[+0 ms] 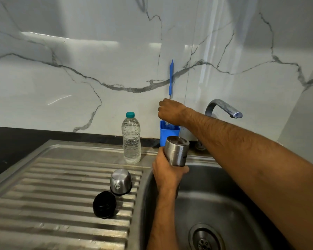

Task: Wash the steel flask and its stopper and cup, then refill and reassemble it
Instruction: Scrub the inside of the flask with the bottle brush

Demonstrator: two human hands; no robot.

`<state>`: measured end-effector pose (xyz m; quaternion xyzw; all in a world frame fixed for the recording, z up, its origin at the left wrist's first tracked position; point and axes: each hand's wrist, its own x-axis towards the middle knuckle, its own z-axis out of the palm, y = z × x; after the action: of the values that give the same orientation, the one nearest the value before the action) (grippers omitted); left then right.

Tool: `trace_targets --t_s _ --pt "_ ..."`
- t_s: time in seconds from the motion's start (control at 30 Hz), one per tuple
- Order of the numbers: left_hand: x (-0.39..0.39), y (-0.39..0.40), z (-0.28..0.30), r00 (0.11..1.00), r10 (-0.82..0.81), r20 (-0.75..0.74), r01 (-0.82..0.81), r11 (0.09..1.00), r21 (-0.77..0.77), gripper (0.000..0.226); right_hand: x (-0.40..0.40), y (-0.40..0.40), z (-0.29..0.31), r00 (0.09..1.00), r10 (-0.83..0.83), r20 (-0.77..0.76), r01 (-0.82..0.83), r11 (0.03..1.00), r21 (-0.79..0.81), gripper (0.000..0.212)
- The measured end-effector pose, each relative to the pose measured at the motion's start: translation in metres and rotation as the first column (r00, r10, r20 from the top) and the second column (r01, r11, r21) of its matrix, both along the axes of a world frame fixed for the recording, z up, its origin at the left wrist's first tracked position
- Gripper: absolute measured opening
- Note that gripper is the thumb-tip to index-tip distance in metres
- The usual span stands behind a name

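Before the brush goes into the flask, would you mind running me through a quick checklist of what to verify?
1. Flask held firmly over the sink by the left hand: ok.
2. Flask mouth open, stopper off: ok.
3. Right hand has a grip on the brush: ok.
4. Brush head out of the blue holder: not ok, bristles sit at its rim.
5. Cup and stopper parked on the drainboard, out of the way: ok.
6. Tap running: cannot tell.
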<state>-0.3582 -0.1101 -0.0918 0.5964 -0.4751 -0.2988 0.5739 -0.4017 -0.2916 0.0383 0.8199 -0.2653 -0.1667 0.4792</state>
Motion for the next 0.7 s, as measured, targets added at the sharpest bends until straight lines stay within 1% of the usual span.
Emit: trace_targets --t_s 0.17,0.37,0.6,0.7 --pt "0.0006 0.0012 0.0006 1.0 0.007 -0.004 -0.007 1.0 -0.003 0.074 -0.0067 -0.0018 0.0016 0.999 0.037 0.019 -0.037 0.999 0.001 0.017" --pt "0.0006 0.0006 -0.0008 1.0 0.006 0.008 -0.007 1.0 0.001 0.075 -0.0084 0.0002 0.0043 0.995 0.081 0.058 -0.082 0.997 0.016 0.022" --pt "0.0005 -0.0006 -0.0018 1.0 0.002 0.008 -0.002 1.0 0.005 0.076 -0.0064 0.0021 0.0043 0.976 0.181 0.123 -0.186 0.982 0.031 0.023" --pt "-0.0002 -0.0013 -0.0019 1.0 -0.001 0.012 0.001 1.0 0.01 0.076 -0.0044 0.0019 0.0038 0.972 0.192 0.138 -0.199 0.979 0.037 0.023"
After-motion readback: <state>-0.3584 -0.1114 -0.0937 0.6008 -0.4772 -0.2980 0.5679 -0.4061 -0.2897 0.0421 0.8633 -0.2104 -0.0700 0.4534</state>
